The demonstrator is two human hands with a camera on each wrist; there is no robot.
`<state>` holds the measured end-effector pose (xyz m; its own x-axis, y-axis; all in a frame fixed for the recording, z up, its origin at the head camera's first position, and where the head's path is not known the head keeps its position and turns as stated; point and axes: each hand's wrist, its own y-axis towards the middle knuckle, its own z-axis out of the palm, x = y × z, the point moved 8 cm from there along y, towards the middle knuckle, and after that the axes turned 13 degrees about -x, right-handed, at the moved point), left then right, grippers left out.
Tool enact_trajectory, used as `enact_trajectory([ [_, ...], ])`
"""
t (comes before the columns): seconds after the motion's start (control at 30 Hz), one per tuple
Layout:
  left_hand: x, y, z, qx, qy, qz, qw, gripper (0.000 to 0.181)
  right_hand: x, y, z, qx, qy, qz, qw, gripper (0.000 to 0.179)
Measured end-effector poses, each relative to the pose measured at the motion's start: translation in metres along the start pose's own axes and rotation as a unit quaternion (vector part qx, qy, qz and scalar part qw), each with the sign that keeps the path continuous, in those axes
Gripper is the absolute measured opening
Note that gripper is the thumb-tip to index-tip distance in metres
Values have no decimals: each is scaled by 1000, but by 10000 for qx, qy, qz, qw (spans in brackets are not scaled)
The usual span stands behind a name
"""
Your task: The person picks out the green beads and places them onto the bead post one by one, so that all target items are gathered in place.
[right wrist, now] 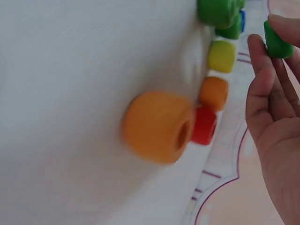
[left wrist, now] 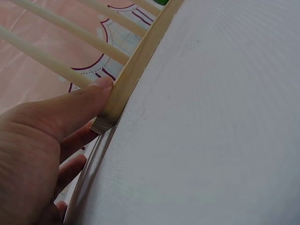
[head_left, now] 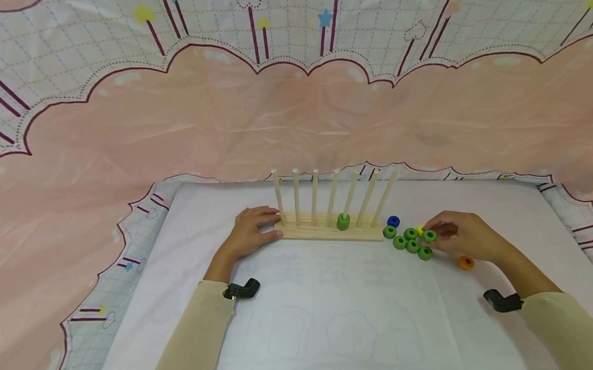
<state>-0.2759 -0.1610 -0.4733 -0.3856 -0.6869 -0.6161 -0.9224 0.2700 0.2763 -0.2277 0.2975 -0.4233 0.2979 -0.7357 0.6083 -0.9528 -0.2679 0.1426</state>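
The left hand point(head_left: 250, 231) has its fingers clasped on the left end of the wooden rack point(head_left: 331, 235), thumb at the near edge. The right hand point(head_left: 468, 236) pinches a green bead point(right wrist: 279, 46) between thumb and fingertips, right of the rack and near the loose green beads point(head_left: 399, 244). Green also sits low on the fifth peg point(head_left: 351, 194) from the left.

Possible faults and causes:

1. Dropped bead. The rounded wall offers little contact; a slack or off-centre pinch could release it, and it could roll across the white surface point(head_left: 270, 327).
2. Scattered beads. A low sweep of the right hand could strike the loose green beads, the yellow bead point(head_left: 420, 231) or the orange bead point(head_left: 464, 263).
3. Shifted rack. Support is at one end only; a sideways push against a peg could swing the far end into the blue bead point(head_left: 393, 221).
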Motion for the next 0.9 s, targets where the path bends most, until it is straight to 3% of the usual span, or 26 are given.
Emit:
enact_trajectory([
  [0.17,3,-1,1,24,-51,-126,9999,51,18,8,-2,-294,279,-443,9982,32],
  [0.37,3,-1,2,47,-57,-200,9998,51,33,18,-7,-377,399,-384,9978,32],
  [0.5,2,-1,2,44,-35,-147,9999,51,44,22,-15,-547,496,-115,9972,33],
  [0.7,1,-1,2,63,-35,-152,9999,51,52,26,-27,-976,761,610,9904,38],
  [0.9,2,-2,2,84,28,-113,9999,51,71,30,-39,-1690,1228,607,9760,37],
])
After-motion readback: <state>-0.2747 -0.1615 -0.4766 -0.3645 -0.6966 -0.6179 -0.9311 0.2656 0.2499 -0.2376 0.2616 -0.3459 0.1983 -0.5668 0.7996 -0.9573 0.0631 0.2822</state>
